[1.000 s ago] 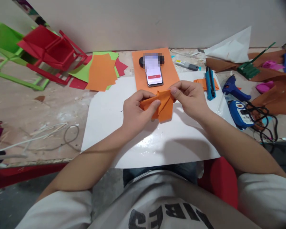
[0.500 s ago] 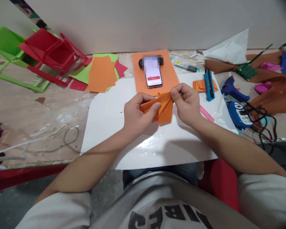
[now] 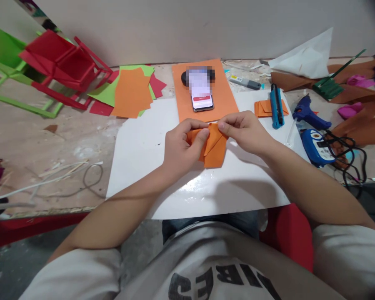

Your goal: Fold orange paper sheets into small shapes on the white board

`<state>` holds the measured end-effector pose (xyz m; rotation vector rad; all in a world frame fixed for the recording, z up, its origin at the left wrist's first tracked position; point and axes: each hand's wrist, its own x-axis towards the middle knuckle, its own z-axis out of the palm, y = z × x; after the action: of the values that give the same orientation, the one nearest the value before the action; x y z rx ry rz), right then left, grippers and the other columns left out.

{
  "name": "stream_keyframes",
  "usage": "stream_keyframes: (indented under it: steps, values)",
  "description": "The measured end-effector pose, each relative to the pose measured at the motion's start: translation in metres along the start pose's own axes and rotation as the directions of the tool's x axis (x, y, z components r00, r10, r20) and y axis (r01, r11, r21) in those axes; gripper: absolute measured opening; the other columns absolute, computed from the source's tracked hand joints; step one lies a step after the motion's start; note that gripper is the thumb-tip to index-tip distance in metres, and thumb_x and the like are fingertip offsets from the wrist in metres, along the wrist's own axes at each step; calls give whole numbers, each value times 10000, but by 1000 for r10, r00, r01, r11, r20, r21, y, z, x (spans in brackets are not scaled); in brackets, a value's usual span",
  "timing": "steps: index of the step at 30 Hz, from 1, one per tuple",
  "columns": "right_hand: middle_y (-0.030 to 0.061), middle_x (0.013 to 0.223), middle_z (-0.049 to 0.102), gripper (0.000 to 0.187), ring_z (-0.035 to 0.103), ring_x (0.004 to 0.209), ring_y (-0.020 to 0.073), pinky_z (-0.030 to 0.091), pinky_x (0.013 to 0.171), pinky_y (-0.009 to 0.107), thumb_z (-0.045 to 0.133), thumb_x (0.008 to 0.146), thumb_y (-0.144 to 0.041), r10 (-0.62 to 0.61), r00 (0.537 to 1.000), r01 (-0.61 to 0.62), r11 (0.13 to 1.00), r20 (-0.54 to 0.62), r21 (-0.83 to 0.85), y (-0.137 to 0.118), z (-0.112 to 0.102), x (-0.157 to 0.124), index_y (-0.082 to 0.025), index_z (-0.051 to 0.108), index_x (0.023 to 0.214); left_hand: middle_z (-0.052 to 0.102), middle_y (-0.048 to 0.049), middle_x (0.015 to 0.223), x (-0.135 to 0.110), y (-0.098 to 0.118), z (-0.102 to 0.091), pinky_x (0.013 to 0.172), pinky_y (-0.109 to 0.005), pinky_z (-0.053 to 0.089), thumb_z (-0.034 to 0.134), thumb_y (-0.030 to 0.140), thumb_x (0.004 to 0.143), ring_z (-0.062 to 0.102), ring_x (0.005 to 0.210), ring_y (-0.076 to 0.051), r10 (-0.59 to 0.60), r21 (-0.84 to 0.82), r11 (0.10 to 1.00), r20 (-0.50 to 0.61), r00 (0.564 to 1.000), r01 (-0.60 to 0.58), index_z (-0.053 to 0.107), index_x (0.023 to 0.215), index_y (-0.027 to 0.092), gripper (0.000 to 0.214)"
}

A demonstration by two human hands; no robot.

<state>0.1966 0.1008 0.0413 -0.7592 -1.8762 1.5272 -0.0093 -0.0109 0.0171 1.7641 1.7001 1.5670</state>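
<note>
A folded orange paper piece (image 3: 215,152) is held up between both hands over a white board (image 3: 137,166). My left hand (image 3: 186,143) pinches its left side between thumb and fingers. At the upper right edge, the thumb and index finger of my right hand (image 3: 245,131) grip the paper. A diagonal crease runs across its front face. Just beyond the hands lies an orange sheet (image 3: 181,96) with a phone (image 3: 202,96) resting on it.
Right of the sheet are a blue cutter (image 3: 276,106) on folded orange papers (image 3: 261,108), a grey cutter (image 3: 245,82), a blue glue gun (image 3: 311,112) and a blue corded device (image 3: 317,148). Leftward are loose coloured papers (image 3: 133,93), a red model chair (image 3: 65,62) and a green one (image 3: 6,58).
My right hand has shifted left along the paper's top edge, closer to my left hand. The paper has tilted slightly. My right hand now hides the pink tool. The view has moved a little.
</note>
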Motion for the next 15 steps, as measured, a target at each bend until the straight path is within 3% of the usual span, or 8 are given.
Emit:
stream_keyframes:
  steps: [5,15]
  values:
    - [26,762,691,734,589,757,184,539,693,337,924,936,-925,-33,996,33,999,-82,-6,2,7,-1,-215,786,811,908,-51,1036,0,-1,2,798,-371,678,801,577,1177,837,930,-232,-35,-38,999,-28,999,34,851,1100,286,305]
    - [40,834,726,715,649,831,229,565,796,388,790,1037,-946,-219,959,185,964,-178,-189,8,12,-4,-249,780,876,878,-51,1044,-2,-1,3,818,-362,668,786,641,1190,828,963,-226,-61,-14,998,-6,998,60,781,1096,282,371]
